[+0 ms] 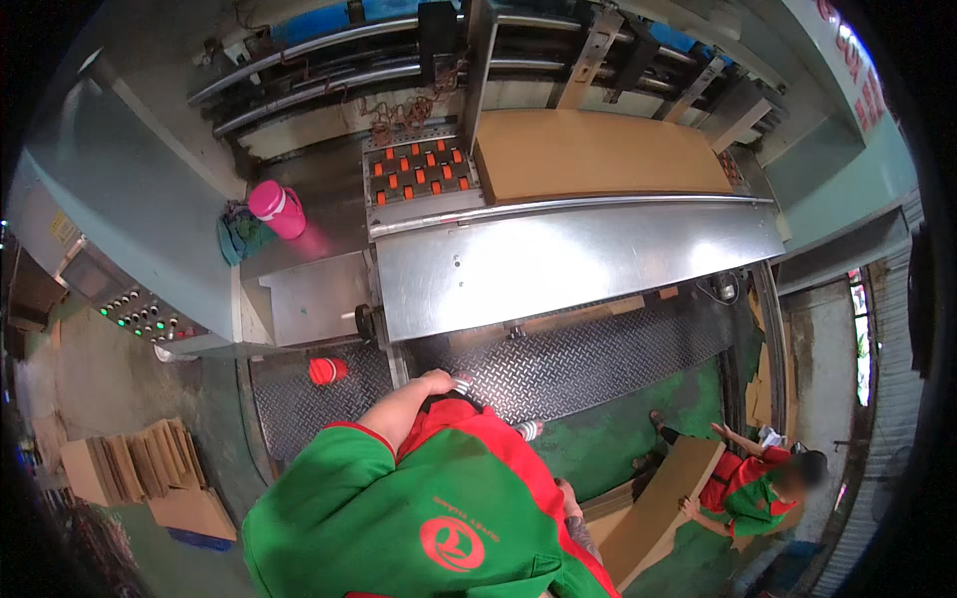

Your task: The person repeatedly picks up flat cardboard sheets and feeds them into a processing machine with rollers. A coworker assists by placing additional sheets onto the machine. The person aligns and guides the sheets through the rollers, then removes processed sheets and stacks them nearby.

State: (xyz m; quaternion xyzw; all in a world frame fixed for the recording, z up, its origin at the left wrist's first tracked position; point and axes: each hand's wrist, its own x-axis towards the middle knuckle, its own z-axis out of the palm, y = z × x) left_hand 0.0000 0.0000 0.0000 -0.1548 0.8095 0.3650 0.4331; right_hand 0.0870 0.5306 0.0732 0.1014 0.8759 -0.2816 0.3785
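Observation:
My left hand [436, 382] hangs in front of my body, below the bent forearm, by one striped shoe [528, 430]. No object shows in it, and its fingers are too small and turned away to read. Down by my right side is my right hand [567, 495], mostly hidden by my green and red shirt [399, 518]. Ahead of me stands a machine with a shiny metal table [578, 259]. Behind that table's rounded edge lies a brown cardboard stack [598, 154], apart from both hands.
Orange rollers [419, 171] sit beside the stack. A pink jug [277, 207] stands at left, above a control panel [135, 309]. A red container [327, 371] rests on the tread-plate platform [598, 354]. Cardboard bundles [140, 463] lie far left. At right, a co-worker [748, 488] handles cardboard sheets [663, 508].

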